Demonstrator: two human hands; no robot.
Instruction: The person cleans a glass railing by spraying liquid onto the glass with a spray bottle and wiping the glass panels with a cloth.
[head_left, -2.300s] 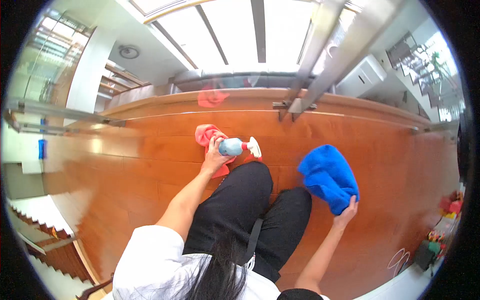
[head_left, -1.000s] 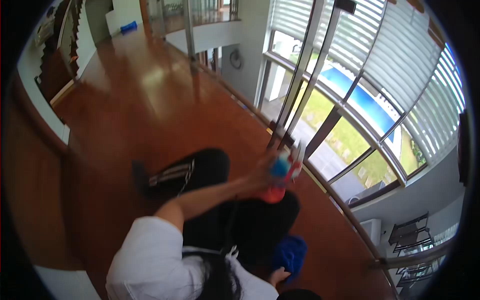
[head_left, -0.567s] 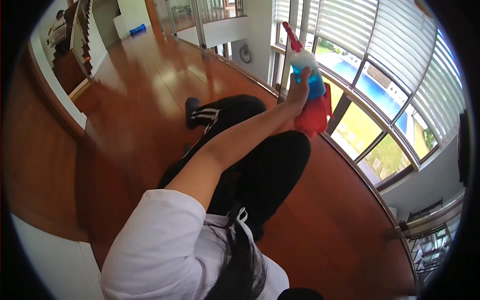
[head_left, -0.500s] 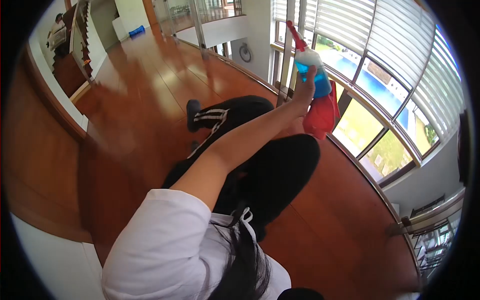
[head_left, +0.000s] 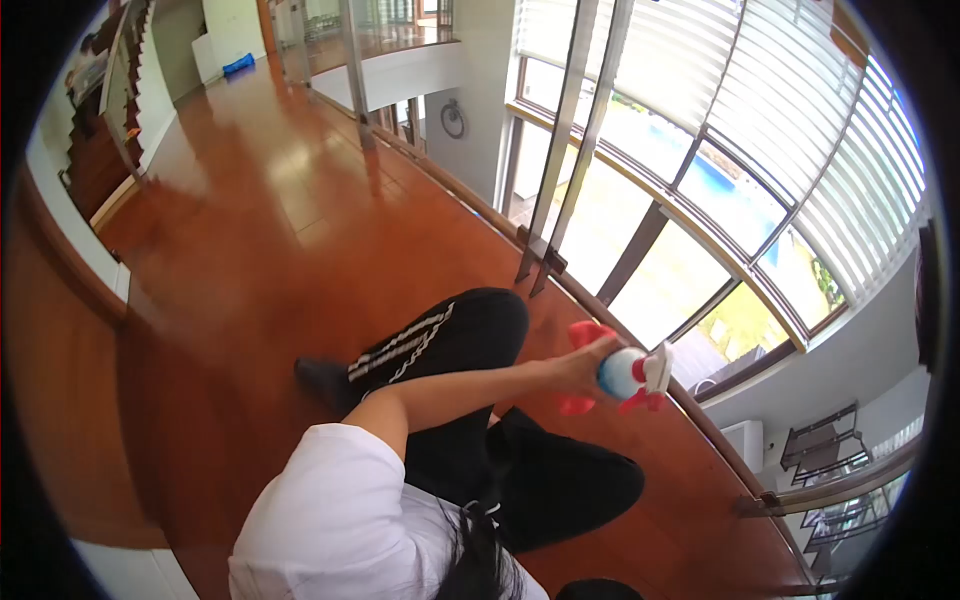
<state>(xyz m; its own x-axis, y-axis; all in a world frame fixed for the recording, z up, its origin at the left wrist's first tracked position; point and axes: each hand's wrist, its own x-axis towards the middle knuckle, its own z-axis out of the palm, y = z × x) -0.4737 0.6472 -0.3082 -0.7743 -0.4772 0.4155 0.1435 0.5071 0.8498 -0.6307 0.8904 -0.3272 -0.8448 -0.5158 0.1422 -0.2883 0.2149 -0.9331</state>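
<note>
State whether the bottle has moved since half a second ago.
Yes, down in view: the bottle was mostly above the level of the bracket on the posts; now it shows below and right of that bracket.

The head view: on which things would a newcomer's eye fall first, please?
Probably first on the bottle with blue liquid, right of centre, gripped in the left hand, with a red cloth showing beside that hand. Next come the bright windows at upper right, with a blue pool outside, and the shiny brown floor across the left.
</note>
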